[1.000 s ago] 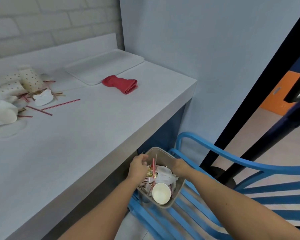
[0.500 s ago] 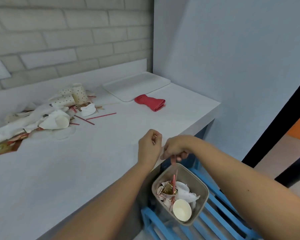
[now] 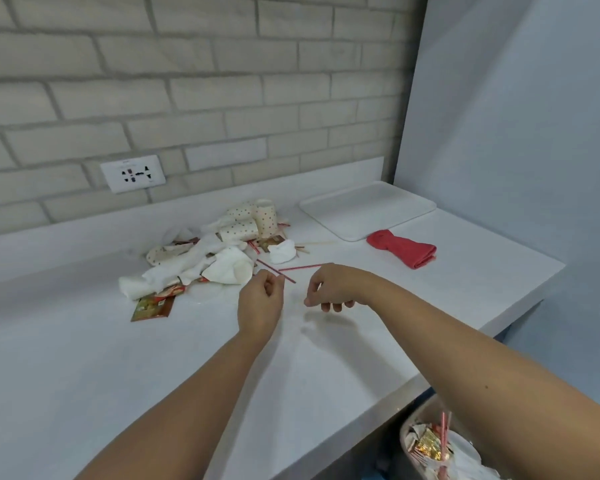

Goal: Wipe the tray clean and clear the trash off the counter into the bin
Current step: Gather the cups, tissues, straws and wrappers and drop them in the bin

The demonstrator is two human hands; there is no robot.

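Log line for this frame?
left hand: curled beside thin red-striped straw, grip unclear | right hand: loosely curled, empty | white rectangular tray: bare | red folded cloth: on white counter, beside tray

The smooth white worktop (image 3: 84, 358) carries a flat white rectangular plastic tray (image 3: 368, 209) in its far right corner, with a folded red cloth (image 3: 404, 249) just beside it. To the left lie dotted paper cups (image 3: 253, 221), crumpled white napkins (image 3: 194, 268), thin red straws (image 3: 303, 267) and a red-and-gold foil packet (image 3: 152, 306).
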